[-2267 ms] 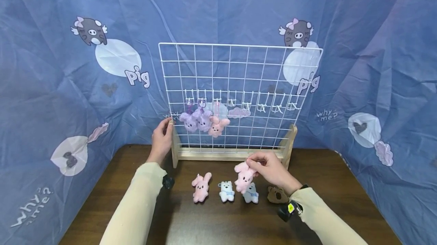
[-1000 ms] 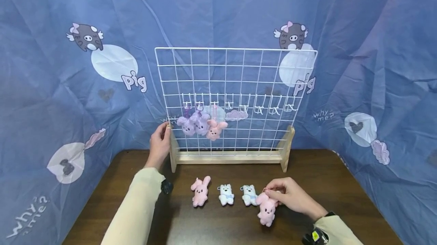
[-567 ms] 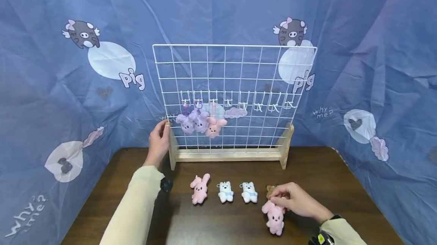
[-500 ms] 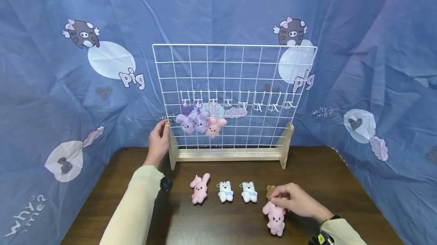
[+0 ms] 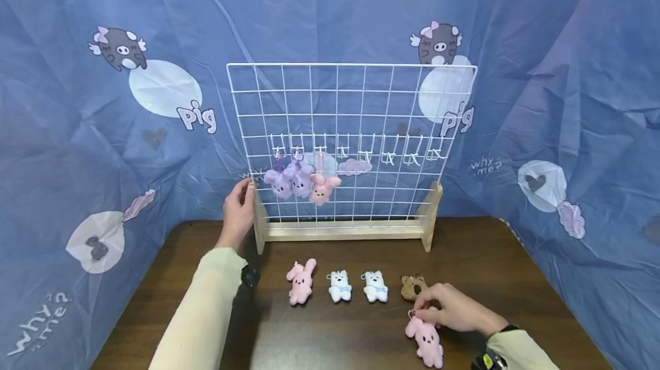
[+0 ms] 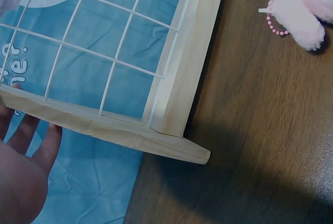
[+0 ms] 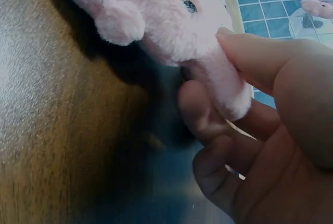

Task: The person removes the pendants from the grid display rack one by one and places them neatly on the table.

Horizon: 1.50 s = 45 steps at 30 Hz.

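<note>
My right hand (image 5: 456, 308) pinches a pink plush rabbit keychain (image 5: 429, 344) by an ear, low over the front right of the table. In the right wrist view the thumb lies on the ear (image 7: 221, 81) with fingers curled beneath it. A brown plush keychain (image 5: 411, 287) lies just behind that hand, partly covered. At the far left my left hand (image 5: 239, 215) grips the wooden side post (image 6: 99, 130) of a white wire grid rack (image 5: 342, 233). Two purple plush keychains (image 5: 299, 181) and a pink one (image 5: 322, 189) hang from hooks on the grid.
On the brown table (image 5: 309, 335), in a row before the rack, lie another pink rabbit (image 5: 301, 284) and two white plush bears (image 5: 340, 287). Several bare hooks (image 5: 388, 157) line the right part of the grid. A blue printed cloth (image 5: 289, 3) hangs behind and at the sides.
My right hand has carried the pink rabbit rightward and toward the front of the table, uncovering a white bear and part of the brown plush. My left hand keeps its grip on the rack.
</note>
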Each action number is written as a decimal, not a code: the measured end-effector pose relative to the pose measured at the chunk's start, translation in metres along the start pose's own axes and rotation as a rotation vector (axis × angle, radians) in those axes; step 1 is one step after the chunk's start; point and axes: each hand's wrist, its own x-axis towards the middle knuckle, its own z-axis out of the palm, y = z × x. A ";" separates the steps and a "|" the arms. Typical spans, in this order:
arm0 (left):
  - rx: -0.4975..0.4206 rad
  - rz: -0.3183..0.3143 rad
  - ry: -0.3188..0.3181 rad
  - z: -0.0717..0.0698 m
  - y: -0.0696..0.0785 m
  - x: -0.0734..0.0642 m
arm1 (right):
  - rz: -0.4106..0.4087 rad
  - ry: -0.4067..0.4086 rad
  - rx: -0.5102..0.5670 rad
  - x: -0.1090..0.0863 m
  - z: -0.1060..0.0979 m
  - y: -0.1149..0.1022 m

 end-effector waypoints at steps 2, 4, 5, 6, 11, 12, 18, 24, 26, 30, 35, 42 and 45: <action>-0.003 -0.008 -0.003 0.000 0.001 0.000 | 0.009 -0.027 -0.017 0.001 0.000 0.001; -0.003 -0.014 -0.008 -0.001 0.002 0.000 | 0.012 -0.048 -0.037 0.001 -0.001 0.003; 0.000 -0.014 -0.011 -0.001 0.002 0.000 | 0.012 -0.058 -0.043 0.001 -0.001 0.003; -0.004 -0.016 -0.012 -0.001 0.002 0.000 | 0.011 -0.065 -0.049 0.001 -0.002 0.003; 0.001 -0.013 0.006 -0.003 0.001 0.001 | 0.020 -0.070 -0.059 0.005 -0.009 0.000; 0.000 -0.012 0.011 -0.003 0.000 0.001 | 0.020 -0.064 -0.068 0.005 -0.010 -0.001; 0.009 -0.004 0.004 -0.004 0.001 0.001 | -0.031 -0.020 -0.135 0.002 -0.013 -0.005; 0.012 0.001 -0.003 -0.003 0.001 0.001 | -0.098 0.059 -0.188 0.000 -0.019 -0.012; 0.007 0.005 -0.001 -0.003 0.001 0.001 | -0.087 0.077 -0.190 0.000 -0.022 -0.014; 0.015 0.007 -0.005 -0.002 0.000 0.001 | -0.058 0.129 -0.176 0.004 -0.025 -0.018; 0.023 0.002 -0.007 -0.001 0.000 -0.001 | -0.084 0.252 -0.176 0.016 -0.022 -0.020; 0.012 0.005 -0.011 -0.003 0.002 -0.001 | -0.041 0.389 -0.142 0.041 -0.017 -0.025; 0.018 0.000 -0.006 -0.003 0.003 0.000 | -0.048 0.402 -0.125 0.052 -0.014 -0.026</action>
